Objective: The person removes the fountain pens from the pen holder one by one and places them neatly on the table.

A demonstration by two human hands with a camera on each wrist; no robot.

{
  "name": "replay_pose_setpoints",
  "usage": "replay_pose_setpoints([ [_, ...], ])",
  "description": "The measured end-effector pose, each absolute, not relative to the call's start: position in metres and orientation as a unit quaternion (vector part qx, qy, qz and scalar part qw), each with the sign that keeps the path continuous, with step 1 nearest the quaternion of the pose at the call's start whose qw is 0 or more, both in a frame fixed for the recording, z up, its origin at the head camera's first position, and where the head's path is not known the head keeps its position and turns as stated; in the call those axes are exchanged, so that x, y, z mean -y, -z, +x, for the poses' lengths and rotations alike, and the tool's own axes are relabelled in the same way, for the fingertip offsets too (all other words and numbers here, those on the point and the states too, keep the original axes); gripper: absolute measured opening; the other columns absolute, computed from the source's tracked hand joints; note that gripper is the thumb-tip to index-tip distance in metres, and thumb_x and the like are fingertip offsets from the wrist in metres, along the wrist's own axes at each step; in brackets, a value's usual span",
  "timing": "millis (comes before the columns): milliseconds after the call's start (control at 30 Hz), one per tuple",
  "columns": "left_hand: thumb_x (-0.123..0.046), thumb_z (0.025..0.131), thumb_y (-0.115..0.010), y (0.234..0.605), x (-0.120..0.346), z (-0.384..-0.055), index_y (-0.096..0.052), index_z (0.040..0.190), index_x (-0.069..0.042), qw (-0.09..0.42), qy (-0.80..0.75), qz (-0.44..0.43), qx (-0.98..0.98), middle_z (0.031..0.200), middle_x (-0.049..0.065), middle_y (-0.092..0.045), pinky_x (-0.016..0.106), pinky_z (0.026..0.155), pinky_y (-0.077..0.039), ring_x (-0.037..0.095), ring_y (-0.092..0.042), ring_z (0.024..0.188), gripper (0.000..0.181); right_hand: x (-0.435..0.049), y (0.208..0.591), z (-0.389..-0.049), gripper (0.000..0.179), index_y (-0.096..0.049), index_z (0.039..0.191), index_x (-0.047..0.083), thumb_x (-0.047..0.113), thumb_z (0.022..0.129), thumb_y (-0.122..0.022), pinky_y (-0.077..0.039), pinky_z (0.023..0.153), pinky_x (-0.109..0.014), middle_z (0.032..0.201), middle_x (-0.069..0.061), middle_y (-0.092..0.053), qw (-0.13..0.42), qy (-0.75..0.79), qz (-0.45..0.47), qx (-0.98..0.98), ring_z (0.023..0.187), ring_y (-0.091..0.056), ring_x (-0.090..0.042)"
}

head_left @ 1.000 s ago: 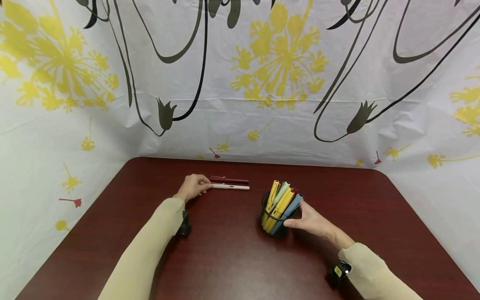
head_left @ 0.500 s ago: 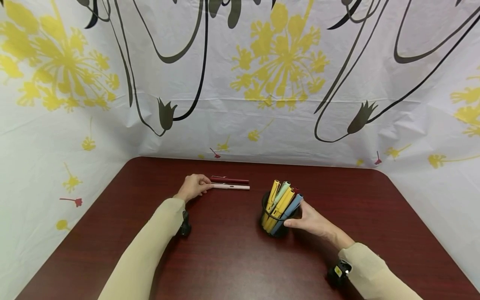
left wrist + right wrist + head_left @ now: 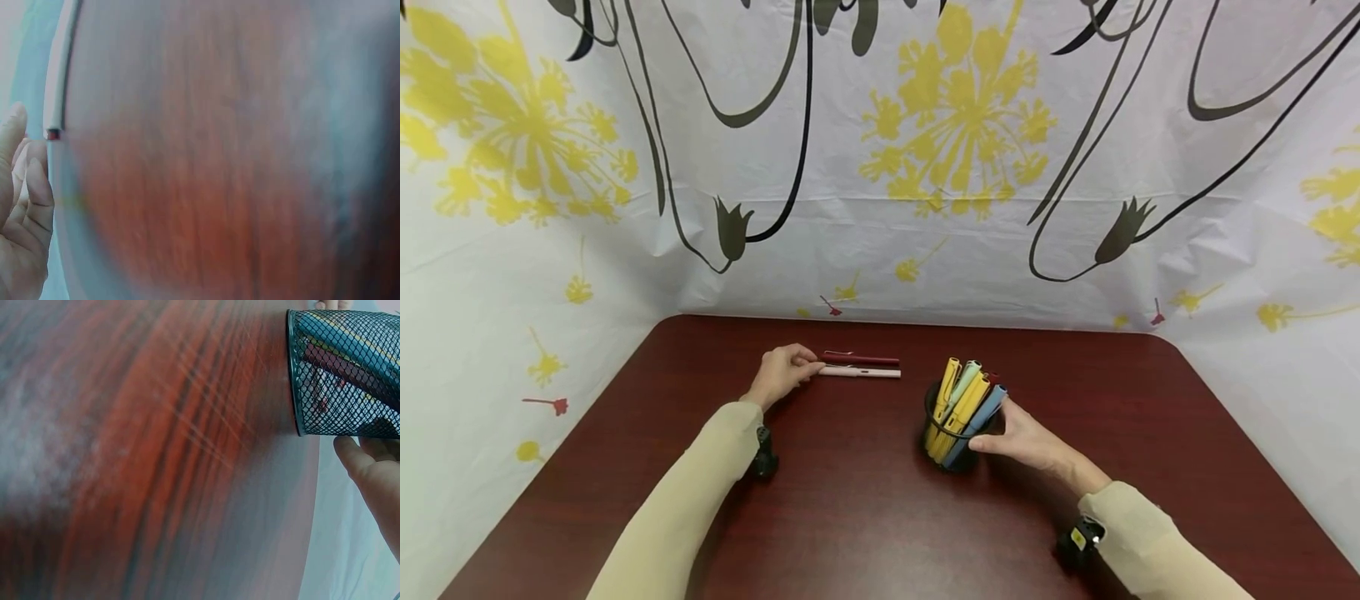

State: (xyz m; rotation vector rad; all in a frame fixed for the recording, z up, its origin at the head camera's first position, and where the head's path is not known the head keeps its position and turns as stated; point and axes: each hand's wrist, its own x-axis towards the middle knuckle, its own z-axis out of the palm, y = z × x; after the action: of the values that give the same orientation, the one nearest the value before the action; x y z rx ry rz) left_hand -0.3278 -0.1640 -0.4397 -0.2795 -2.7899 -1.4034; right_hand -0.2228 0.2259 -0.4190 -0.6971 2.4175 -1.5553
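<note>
A pale pen (image 3: 868,373) lies on the table beside a dark red pen (image 3: 872,361), the two roughly parallel. My left hand (image 3: 781,375) is at the left end of the pale pen; in the left wrist view the thumb and fingers are apart, close by the pen's end (image 3: 56,94), with nothing between them. My right hand (image 3: 1026,437) grips a black mesh pen cup (image 3: 957,465) from its right side, thumb at the front. Yellow pens (image 3: 964,406), a mint green pen, a blue pen (image 3: 985,413) and a dark red one stand in the cup. The right fingers are partly hidden behind it.
The dark red-brown wooden table (image 3: 850,517) has rounded far corners. A white sheet (image 3: 820,275) with flower prints hangs along its back and sides. Cream sleeves (image 3: 685,492) and black wrist cameras (image 3: 1078,537) cover the forearms and wrists.
My left hand has drawn slightly left and up from the pale pen, letting go and showing more of its left end. The right hand and the cup have stayed in place.
</note>
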Motion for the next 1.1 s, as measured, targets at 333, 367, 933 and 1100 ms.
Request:
replay_pose_setpoints([
  [333, -0.021, 0.086, -0.07, 0.4, 0.102, -0.312, -0.068, 0.11, -0.007, -0.069, 0.512, -0.2, 0.833, 0.096, 0.008, -0.07, 0.045, 0.071, -0.053, 0.037, -0.063, 0.087, 0.027, -0.227, 0.418, -0.223, 0.073, -0.029, 0.141, 0.0, 0.013, 0.083, -0.072, -0.03, 0.098, -0.012, 0.132, -0.019, -0.049, 0.09, 0.53, -0.24, -0.808, 0.117, -0.041, 0.005],
  [367, -0.021, 0.086, -0.07, 0.395, 0.093, -0.31, -0.068, 0.11, -0.008, -0.081, 0.514, -0.216, 0.826, 0.096, 0.007, -0.07, 0.044, 0.07, -0.053, 0.037, -0.062, 0.087, 0.027, -0.227, 0.419, -0.223, 0.074, -0.028, 0.142, 0.0, 0.013, 0.083, -0.071, -0.03, 0.098, -0.013, 0.133, -0.019, -0.048, 0.091, 0.53, -0.241, -0.808, 0.118, -0.041, 0.005],
  [933, -0.016, 0.087, -0.069, 0.359, 0.02, -0.3, -0.063, 0.119, -0.011, -0.112, 0.473, -0.365, 0.794, 0.117, 0.004, -0.066, 0.023, 0.074, -0.053, 0.012, -0.065, 0.087, 0.033, -0.225, 0.419, -0.222, 0.072, -0.028, 0.14, -0.002, 0.013, 0.083, -0.071, -0.031, 0.096, -0.011, 0.131, -0.021, -0.048, 0.106, 0.55, -0.24, -0.793, 0.115, -0.045, 0.001],
  [1100, -0.015, 0.088, -0.067, 0.358, 0.014, -0.3, -0.062, 0.12, -0.012, -0.106, 0.461, -0.381, 0.794, 0.117, 0.003, -0.065, 0.023, 0.073, -0.053, 0.01, -0.065, 0.087, 0.033, -0.226, 0.419, -0.222, 0.073, -0.028, 0.141, -0.001, 0.014, 0.084, -0.07, -0.03, 0.097, -0.012, 0.133, -0.02, -0.047, 0.109, 0.552, -0.244, -0.79, 0.117, -0.044, 0.001],
])
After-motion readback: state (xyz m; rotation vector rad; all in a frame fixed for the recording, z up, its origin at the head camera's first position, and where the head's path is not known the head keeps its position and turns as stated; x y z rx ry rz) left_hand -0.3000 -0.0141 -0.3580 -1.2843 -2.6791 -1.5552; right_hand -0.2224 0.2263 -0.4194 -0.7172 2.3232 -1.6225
